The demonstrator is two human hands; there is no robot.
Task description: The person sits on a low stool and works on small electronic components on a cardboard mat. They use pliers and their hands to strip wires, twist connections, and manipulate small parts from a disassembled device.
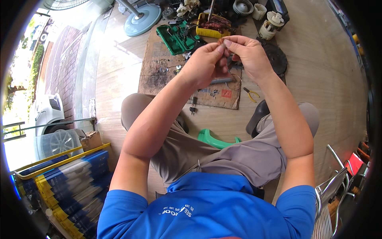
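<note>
Raised in front of me, my left hand (205,63) and my right hand (251,55) meet with thumbs and fingertips pinched together. Between the fingertips sits a tiny reddish-brown piece (221,40), too small to name and mostly covered by the fingers. Below the hands lies a worn, stained cardboard sheet (159,85) with small metal parts scattered on it. A grey rod-like thing (221,80) rests on the cardboard, partly hidden by my left hand. Just beyond the hands are an open green tool case (174,47) and a yellow tray (203,31) holding dark reddish pieces.
Yellow-handled pliers (251,95) lie on the floor by my right shoe (259,115). A dark round disc (276,57) and a white canister-like part (272,24) stand beyond my right hand. A fan base (142,22) is far left; stacked blue-yellow boxes (75,187) are near left, metal chairs (332,191) near right.
</note>
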